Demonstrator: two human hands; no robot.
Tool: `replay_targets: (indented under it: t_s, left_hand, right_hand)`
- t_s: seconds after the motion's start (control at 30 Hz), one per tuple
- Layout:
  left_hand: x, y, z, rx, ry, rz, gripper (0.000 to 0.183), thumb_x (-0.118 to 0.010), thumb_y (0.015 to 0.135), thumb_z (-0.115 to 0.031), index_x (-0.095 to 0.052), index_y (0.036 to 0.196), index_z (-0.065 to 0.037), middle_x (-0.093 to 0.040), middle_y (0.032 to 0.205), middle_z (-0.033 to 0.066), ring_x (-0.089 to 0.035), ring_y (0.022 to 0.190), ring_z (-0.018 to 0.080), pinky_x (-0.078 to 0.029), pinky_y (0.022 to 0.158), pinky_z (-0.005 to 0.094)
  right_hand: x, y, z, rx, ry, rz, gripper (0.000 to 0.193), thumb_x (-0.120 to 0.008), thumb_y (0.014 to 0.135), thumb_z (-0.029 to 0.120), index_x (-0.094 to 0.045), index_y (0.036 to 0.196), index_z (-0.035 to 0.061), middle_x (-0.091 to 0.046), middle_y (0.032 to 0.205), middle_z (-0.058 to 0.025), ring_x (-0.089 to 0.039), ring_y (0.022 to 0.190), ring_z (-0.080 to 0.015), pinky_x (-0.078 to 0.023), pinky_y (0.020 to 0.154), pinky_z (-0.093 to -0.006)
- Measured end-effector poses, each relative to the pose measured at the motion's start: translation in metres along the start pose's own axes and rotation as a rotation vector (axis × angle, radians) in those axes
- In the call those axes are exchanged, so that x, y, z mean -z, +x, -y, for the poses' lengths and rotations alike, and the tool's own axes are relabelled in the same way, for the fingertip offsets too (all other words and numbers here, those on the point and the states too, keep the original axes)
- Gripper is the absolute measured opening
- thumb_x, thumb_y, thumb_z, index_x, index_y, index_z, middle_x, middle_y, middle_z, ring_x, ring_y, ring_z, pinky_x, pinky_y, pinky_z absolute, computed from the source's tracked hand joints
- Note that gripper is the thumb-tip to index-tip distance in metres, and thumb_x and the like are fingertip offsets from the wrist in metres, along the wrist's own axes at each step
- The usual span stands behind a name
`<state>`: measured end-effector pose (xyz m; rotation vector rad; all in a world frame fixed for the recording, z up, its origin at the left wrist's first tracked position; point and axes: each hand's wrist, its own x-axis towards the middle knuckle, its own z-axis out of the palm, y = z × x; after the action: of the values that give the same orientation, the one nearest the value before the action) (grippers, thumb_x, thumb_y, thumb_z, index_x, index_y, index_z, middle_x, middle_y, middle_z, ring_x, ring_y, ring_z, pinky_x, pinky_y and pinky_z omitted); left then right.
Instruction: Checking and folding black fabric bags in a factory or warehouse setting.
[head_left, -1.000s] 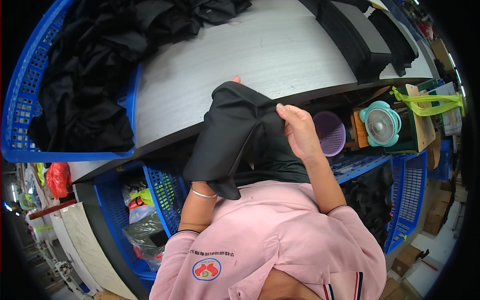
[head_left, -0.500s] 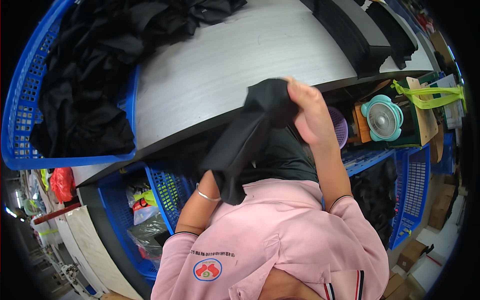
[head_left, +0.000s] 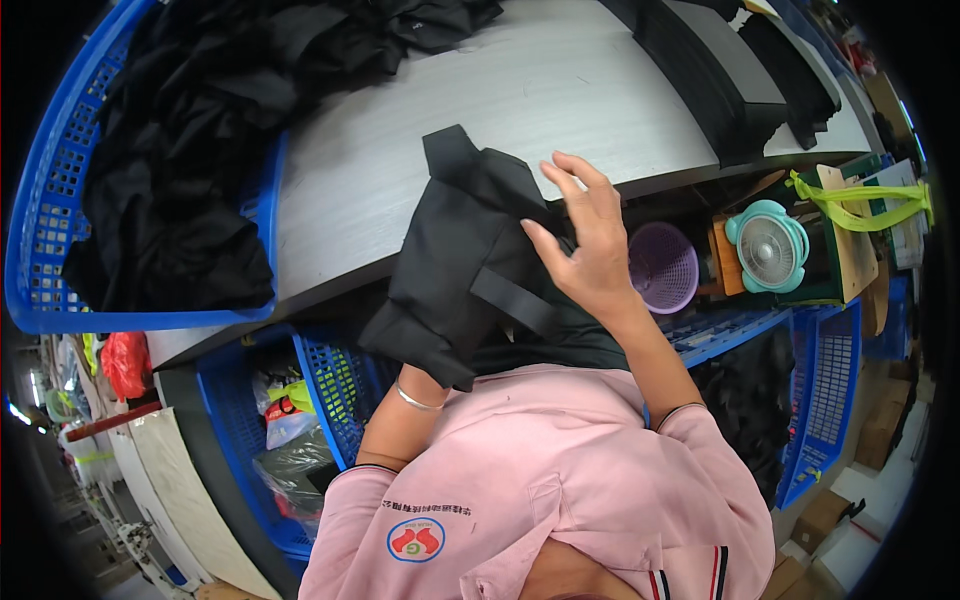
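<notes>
Left: a blue basket (head_left: 150, 322) bears a black heap (head_left: 180, 190) that spreads onto the table (head_left: 350, 180). Centre: the black cloth (head_left: 435, 260), before the person's torso at the table's near edge, covers the left hand, whose grip cannot be told; a bangle (head_left: 415, 402) rings that wrist. A strap (head_left: 515, 298) slants from the cloth. Right: the right hand (head_left: 585, 240), fingers spread, grasps nothing beside the cloth; farther right, a purple bin (head_left: 668, 280) and a fan (head_left: 768, 246).

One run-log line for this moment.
left hand: hidden by black cloth | right hand: open beside cloth, contact unclear | table: fabric stacks, far right | left side: blue basket, dark fabric inside
</notes>
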<state>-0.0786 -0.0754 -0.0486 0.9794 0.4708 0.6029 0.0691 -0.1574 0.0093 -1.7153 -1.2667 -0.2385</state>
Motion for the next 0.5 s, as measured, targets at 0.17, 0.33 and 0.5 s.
replay_targets:
  t_s: [0.17, 0.33, 0.5]
  left_hand:
    - [0.001, -0.014, 0.007, 0.03, -0.048, -0.003, 0.051, -0.06, 0.097, -0.018, -0.046, 0.144, -0.002, -0.053, 0.142, 0.0131, -0.05, 0.13, 0.0259, -0.036, 0.114, 0.0365]
    - [0.012, -0.019, 0.007, 0.057, -0.098, -0.006, 0.052, -0.06, 0.097, -0.019, -0.045, 0.144, -0.002, -0.053, 0.142, 0.0129, -0.05, 0.13, 0.0257, -0.037, 0.113, 0.0364]
    - [0.022, -0.009, 0.008, 0.085, -0.149, -0.01, 0.052, -0.06, 0.097, -0.019, -0.045, 0.144, -0.002, -0.053, 0.142, 0.0127, -0.051, 0.13, 0.0255, -0.037, 0.113, 0.0362]
  right_hand:
    - [-0.02, -0.001, -0.012, 0.098, -0.223, -0.111, 0.028, -0.07, 0.075, -0.002, -0.067, 0.103, 0.0013, -0.066, 0.11, -0.0106, -0.065, 0.09, -0.03, -0.052, 0.08, -0.0369]
    - [-0.011, -0.005, -0.022, -0.147, -0.012, -0.016, 0.021, -0.066, 0.082, -0.004, -0.067, 0.102, -0.0008, -0.065, 0.109, -0.0129, -0.068, 0.083, -0.0294, -0.054, 0.075, -0.032]
    - [-0.004, -0.007, -0.017, -0.354, 0.312, -0.094, 0.034, -0.066, 0.087, -0.001, -0.06, 0.12, -0.0008, -0.059, 0.123, -0.0156, -0.071, 0.092, -0.0257, -0.054, 0.085, -0.0327]
